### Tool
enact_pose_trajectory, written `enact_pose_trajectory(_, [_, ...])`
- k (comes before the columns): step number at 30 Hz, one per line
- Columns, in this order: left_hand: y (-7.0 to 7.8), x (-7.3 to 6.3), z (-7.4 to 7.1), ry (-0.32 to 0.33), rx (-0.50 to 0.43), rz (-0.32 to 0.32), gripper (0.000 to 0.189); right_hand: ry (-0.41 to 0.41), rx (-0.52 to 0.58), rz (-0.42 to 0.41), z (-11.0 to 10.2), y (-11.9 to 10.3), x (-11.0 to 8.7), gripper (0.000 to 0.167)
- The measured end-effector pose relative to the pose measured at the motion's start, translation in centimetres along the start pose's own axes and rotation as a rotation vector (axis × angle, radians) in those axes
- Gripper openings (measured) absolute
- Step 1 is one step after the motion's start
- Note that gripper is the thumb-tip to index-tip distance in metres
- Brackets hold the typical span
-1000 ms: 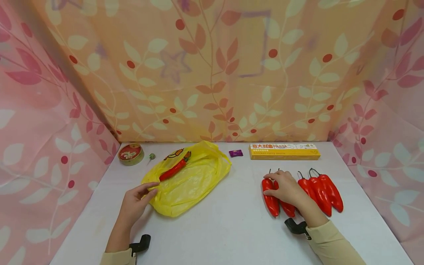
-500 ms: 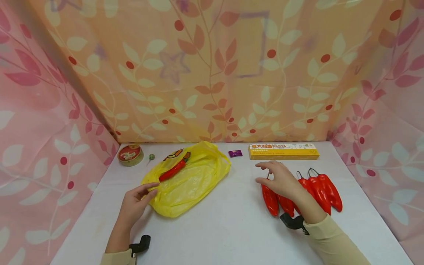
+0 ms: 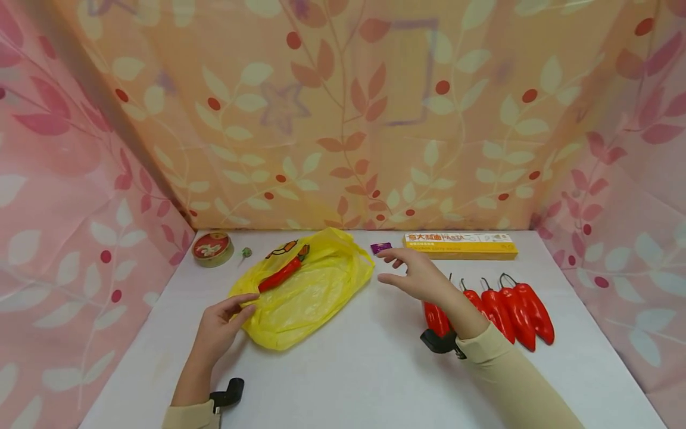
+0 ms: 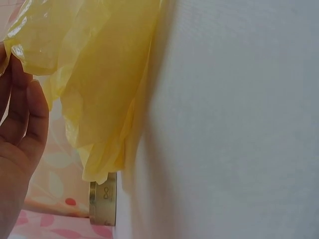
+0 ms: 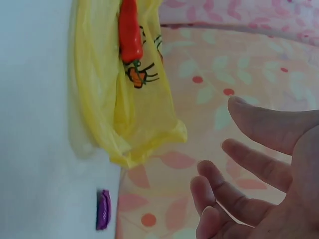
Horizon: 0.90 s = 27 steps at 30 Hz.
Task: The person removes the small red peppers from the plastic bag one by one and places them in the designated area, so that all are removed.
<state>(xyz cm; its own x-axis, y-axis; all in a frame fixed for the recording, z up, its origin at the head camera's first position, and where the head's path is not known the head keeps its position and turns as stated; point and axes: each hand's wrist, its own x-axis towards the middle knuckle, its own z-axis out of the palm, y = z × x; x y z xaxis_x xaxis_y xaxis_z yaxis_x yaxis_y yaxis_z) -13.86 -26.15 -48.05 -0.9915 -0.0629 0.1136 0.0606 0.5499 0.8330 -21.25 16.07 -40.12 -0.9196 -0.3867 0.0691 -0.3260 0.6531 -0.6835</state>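
Note:
My left hand [image 3: 222,328] pinches the near left edge of a yellow plastic bag [image 3: 305,304], its mouth held open; the left wrist view shows the fingertips at the bag's thin film. One red pepper [image 3: 281,275] with a green stem lies on the bag, beside a printed cartoon. My right hand [image 3: 415,275] hovers right of the bag, thumb and fingers spread apart and nothing between them, as the right wrist view [image 5: 264,179] confirms for the hand. Several more red peppers [image 3: 517,316] lie in a row on the right, partly hidden by my right forearm.
A round tin [image 3: 212,250] stands at the back left, beside a small green ball on a thin stick [image 3: 246,252]. At the back lie a purple wrapped sweet [image 3: 381,248] and a yellow-and-white pasta box [image 3: 460,246]. Floral cloth walls [image 3: 343,119] enclose the white table [image 3: 343,381].
My right hand has lifted off the left end of the pepper row and moved left toward the bag, with nothing in it. The left hand and bag stay put.

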Motion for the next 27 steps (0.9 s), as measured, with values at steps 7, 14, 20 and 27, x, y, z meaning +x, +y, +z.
enact_pose_trajectory(7, [-0.1,0.2,0.0,-0.008,-0.005,-0.018,0.033,-0.027,0.074,-0.05,2.8,-0.7,3.7,0.046])
enact_pose_trajectory(14, [0.1,0.2,0.0,-0.015,-0.01,-0.025,0.031,-0.089,0.182,-0.04,6.4,-2.2,6.5,0.042])
enact_pose_trajectory(20, [0.1,0.2,0.1,-0.016,-0.009,-0.007,0.031,-0.1,0.291,0.016,9.2,-2.5,8.3,0.042])
enact_pose_trajectory(27, [0.0,0.1,-0.1,-0.006,-0.001,-0.006,0.031,-0.172,0.43,0.114,11.3,-3.1,10.6,0.048])
